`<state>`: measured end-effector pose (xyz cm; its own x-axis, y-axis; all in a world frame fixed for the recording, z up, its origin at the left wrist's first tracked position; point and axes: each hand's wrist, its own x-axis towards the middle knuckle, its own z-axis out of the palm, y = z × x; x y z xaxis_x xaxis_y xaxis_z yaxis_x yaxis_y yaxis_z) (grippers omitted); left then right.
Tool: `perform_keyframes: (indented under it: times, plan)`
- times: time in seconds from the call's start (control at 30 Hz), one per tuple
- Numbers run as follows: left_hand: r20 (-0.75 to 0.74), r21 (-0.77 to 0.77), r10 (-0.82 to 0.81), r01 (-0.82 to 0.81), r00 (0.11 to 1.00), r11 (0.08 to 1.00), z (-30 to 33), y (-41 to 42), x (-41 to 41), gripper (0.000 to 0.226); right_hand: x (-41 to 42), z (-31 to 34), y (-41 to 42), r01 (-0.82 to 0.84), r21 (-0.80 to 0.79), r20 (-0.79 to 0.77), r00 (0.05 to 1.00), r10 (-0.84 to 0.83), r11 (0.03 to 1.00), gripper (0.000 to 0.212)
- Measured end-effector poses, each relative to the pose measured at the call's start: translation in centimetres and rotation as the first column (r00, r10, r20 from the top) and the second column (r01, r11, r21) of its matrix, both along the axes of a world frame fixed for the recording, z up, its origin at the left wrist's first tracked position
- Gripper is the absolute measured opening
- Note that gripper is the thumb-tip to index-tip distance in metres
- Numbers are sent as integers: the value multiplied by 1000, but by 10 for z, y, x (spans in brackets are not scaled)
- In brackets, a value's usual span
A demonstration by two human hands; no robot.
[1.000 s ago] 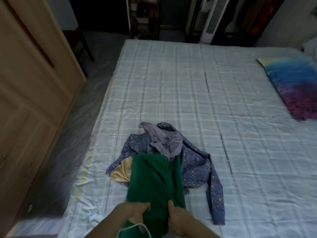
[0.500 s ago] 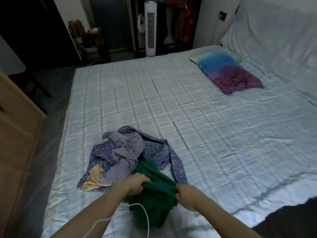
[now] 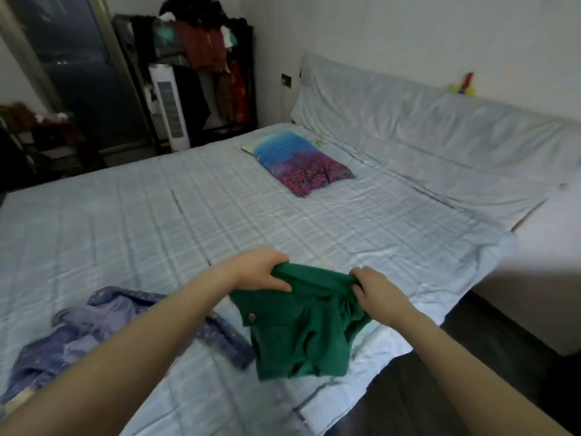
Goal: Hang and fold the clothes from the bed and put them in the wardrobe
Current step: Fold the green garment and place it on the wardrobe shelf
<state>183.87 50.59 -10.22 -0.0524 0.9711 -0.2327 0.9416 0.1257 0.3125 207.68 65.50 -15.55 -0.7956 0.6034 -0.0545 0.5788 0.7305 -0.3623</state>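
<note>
A green garment (image 3: 303, 328) with a round button hangs in the air over the near corner of the bed (image 3: 157, 221). My left hand (image 3: 262, 270) grips its top edge on the left, and my right hand (image 3: 374, 289) grips the top edge on the right. The cloth droops between and below both hands. A blue flowered garment (image 3: 78, 338) lies crumpled on the bed at the lower left, partly hidden by my left forearm, with a lilac piece (image 3: 103, 313) on top of it.
A blue and purple pillow (image 3: 301, 163) lies further up the bed. A sheet-covered headboard (image 3: 440, 121) runs along the right wall. A white tower fan (image 3: 169, 108) and a rack of hanging clothes (image 3: 213, 61) stand beyond the bed. Dark floor (image 3: 440, 388) shows at the right.
The green garment has been lifted off the pile and carried to the right, away from the flowered garment. The view has swung right, and the wooden wardrobe has left the frame.
</note>
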Motion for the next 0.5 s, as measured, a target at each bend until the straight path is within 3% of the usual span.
perform_keyframes:
  times: [0.17,0.3,0.43,0.5]
  plan:
    - [38,-33,-56,58,998,998,51,77,38,27,54,37,74,44,183,-60,998,-33,982,25]
    - [76,84,-28,21,997,996,75,120,59,26,73,59,114,158,266,-85,986,-140,951,30]
    - [176,236,35,-77,984,969,86,156,62,12,69,74,136,350,298,-315,914,-255,888,44]
    - [286,267,113,-193,952,944,86,172,60,14,59,81,135,391,215,-467,846,-258,895,45]
